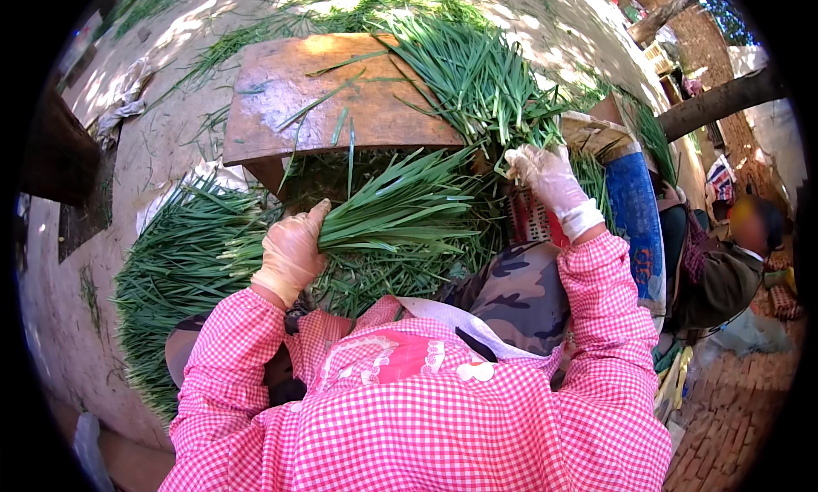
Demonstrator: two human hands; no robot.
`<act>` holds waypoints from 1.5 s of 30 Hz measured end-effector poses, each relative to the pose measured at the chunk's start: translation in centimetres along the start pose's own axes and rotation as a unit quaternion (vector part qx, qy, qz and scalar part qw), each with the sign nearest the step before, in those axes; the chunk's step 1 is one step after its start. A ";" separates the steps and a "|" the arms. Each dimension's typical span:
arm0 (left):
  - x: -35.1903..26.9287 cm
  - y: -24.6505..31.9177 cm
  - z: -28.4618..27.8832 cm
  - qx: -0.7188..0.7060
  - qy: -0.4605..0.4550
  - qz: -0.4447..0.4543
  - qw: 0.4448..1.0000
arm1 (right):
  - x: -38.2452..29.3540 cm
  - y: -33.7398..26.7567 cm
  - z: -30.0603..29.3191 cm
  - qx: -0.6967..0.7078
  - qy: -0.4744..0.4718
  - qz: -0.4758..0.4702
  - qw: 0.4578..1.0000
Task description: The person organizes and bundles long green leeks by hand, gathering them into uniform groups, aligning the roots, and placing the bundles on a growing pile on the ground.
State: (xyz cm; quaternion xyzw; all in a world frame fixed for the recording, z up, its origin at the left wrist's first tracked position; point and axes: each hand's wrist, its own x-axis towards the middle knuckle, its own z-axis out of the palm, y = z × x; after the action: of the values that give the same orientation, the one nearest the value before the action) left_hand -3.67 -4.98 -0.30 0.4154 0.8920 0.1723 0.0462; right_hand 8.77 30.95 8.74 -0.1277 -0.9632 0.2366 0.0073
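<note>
Gripped in my gloved left hand [293, 252] is a bunch of garlic chives [396, 211], its green leaves fanning to the right. My right hand [543, 176], also in a thin glove, is at the pale stem ends of a chive pile [473, 76]. Its fingers are curled, and a thin pale stalk shows at the fingertips. That pile lies over the right end of a low wooden table [345, 99]. Left of my left hand, a large stack of chives [185, 262] is laid in a curve on the ground beside my leg.
Loose chive leaves [390, 281] litter the ground before my knees. A red plastic basket [527, 217] is below my right hand. Right of it stands a blue panel [632, 217] with painted marks. Beyond that sits another person [716, 281]. A tree trunk [722, 102] slants at upper right.
</note>
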 end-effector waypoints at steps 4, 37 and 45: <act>0.1 -0.4 0.5 0.015 -0.009 -0.014 1.000 | -2.4 -2.4 1.6 0.028 -0.086 0.065 0.994; -0.6 0.7 0.5 0.049 0.003 0.047 0.998 | -2.8 -7.9 0.7 0.244 0.099 0.065 0.962; -0.9 1.7 0.0 0.082 0.049 0.110 0.989 | -0.7 -5.7 3.6 -0.050 -0.057 0.073 0.994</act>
State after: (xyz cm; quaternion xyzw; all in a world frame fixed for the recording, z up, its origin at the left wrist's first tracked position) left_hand -1.79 -4.65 0.20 0.5046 0.8531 0.1226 -0.0512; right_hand 7.79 24.27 8.19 -0.1840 -0.9607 0.1950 -0.0714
